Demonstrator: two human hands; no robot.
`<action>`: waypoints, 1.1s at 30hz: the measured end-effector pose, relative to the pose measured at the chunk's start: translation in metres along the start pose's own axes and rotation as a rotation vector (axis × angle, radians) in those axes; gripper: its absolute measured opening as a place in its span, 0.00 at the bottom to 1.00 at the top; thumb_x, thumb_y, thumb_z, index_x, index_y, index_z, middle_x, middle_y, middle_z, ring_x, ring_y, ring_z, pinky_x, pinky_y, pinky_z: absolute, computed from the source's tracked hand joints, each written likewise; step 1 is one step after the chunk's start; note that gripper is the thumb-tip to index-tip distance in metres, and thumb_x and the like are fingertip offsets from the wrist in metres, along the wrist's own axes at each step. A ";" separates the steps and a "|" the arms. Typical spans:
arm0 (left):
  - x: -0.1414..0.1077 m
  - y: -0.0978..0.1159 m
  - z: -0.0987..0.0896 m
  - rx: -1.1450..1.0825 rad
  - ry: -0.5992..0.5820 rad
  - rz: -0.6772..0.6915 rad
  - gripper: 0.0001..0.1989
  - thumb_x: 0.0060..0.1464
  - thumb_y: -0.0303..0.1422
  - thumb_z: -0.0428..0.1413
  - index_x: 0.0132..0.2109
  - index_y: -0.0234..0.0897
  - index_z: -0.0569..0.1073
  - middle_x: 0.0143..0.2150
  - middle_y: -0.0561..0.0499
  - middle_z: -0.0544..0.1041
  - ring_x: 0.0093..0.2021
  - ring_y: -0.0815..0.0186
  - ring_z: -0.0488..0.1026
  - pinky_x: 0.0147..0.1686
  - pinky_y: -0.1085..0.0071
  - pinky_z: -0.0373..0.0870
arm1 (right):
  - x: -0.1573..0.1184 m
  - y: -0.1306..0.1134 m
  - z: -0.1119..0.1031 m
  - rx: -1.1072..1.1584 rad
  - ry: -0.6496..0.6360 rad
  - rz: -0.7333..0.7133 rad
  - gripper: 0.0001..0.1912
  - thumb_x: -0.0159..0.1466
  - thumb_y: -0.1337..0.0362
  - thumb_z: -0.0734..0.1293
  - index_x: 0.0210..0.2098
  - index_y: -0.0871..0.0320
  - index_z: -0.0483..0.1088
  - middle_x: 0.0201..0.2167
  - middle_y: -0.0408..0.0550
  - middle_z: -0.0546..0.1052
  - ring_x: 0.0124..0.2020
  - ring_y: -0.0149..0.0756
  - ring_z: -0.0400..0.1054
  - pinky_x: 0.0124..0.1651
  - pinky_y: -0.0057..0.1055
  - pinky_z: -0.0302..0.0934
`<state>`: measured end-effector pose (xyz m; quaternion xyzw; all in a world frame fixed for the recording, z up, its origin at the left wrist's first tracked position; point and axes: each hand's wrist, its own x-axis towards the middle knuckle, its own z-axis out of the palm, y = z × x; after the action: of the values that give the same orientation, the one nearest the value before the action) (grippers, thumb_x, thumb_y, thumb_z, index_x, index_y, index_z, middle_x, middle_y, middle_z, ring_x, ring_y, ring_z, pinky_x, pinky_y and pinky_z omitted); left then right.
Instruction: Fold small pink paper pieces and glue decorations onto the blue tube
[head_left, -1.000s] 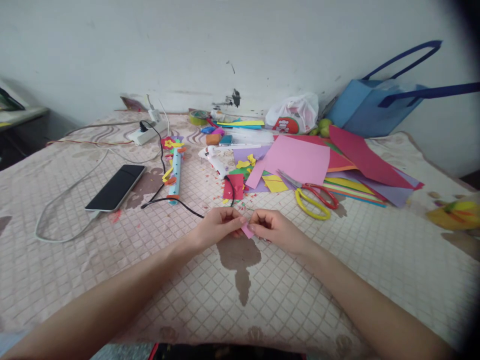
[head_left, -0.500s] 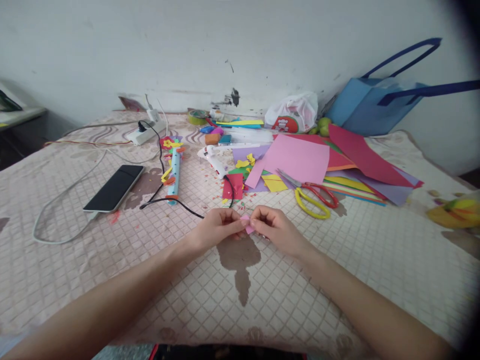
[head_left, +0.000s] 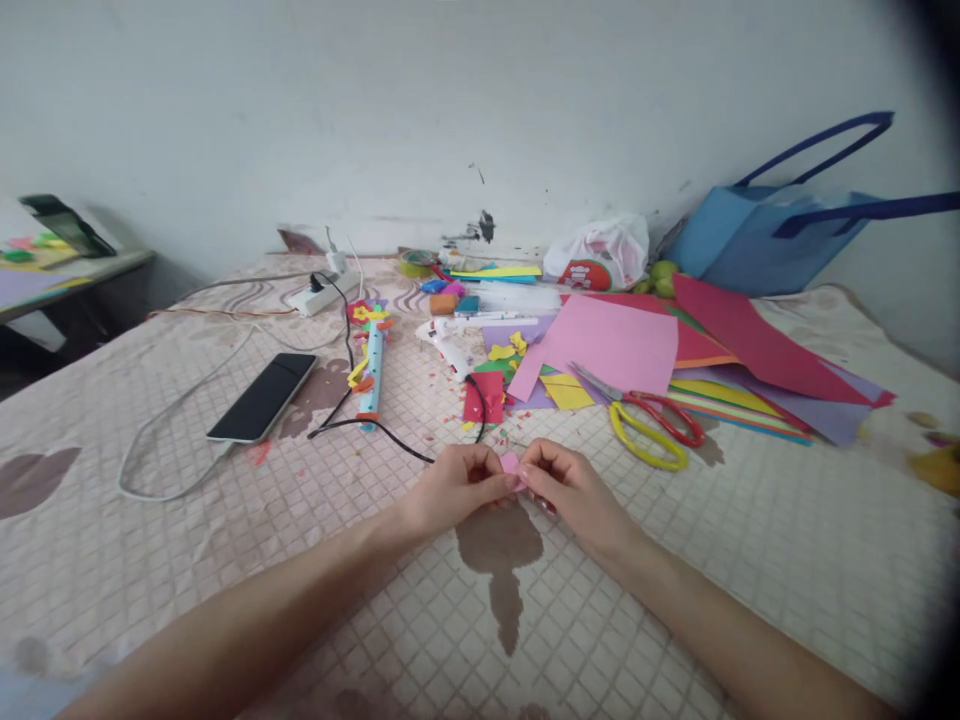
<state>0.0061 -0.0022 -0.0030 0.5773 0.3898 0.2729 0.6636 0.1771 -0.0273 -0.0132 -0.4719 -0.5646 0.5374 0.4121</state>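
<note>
A small pink paper piece [head_left: 511, 464] is pinched between my two hands above the table's front half. My left hand [head_left: 459, 487] grips its left side with thumb and fingers. On the right side, my right hand [head_left: 574, 487] pinches the same piece, its fingertips almost touching the left ones. Beyond the hands lie a red paper square [head_left: 484, 397], a white glue gun [head_left: 450, 352] with a black cord, and scissors [head_left: 649, 425] with red and yellow handles. A light blue strip [head_left: 373, 370] decorated with paper flowers lies to the left.
A phone [head_left: 262, 397] with a white cable lies at left, below a power strip [head_left: 322, 294]. Coloured sheets [head_left: 611, 340] are piled at right, before a white plastic bag [head_left: 600, 257] and a blue bag [head_left: 772, 240]. A side table [head_left: 112, 265] stands far left.
The whole view has shifted, so things appear lower and farther right, and more of the side table shows. Both hands still pinch the pink piece, with slightly changed fingertips.
</note>
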 end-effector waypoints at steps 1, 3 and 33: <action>0.000 0.000 0.000 0.000 0.001 0.008 0.16 0.45 0.41 0.60 0.27 0.31 0.69 0.23 0.53 0.72 0.24 0.73 0.68 0.25 0.78 0.62 | 0.000 0.001 0.000 0.000 -0.001 -0.001 0.11 0.61 0.60 0.62 0.24 0.57 0.61 0.19 0.37 0.58 0.20 0.26 0.49 0.22 0.25 0.44; 0.000 0.000 0.001 -0.023 -0.009 -0.001 0.16 0.45 0.42 0.60 0.27 0.32 0.68 0.23 0.53 0.72 0.24 0.73 0.68 0.26 0.77 0.63 | 0.001 0.003 0.000 0.006 0.001 0.002 0.11 0.61 0.60 0.62 0.25 0.57 0.61 0.19 0.37 0.59 0.20 0.26 0.50 0.21 0.25 0.44; -0.001 0.009 -0.002 0.015 0.113 0.023 0.15 0.48 0.42 0.58 0.30 0.32 0.70 0.26 0.52 0.73 0.24 0.73 0.68 0.26 0.77 0.65 | 0.001 0.000 0.007 0.062 0.029 0.038 0.12 0.59 0.58 0.63 0.25 0.57 0.62 0.18 0.36 0.60 0.19 0.25 0.51 0.21 0.24 0.45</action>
<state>0.0049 0.0000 0.0061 0.5703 0.4220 0.3096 0.6332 0.1702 -0.0282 -0.0138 -0.4774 -0.5326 0.5554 0.4242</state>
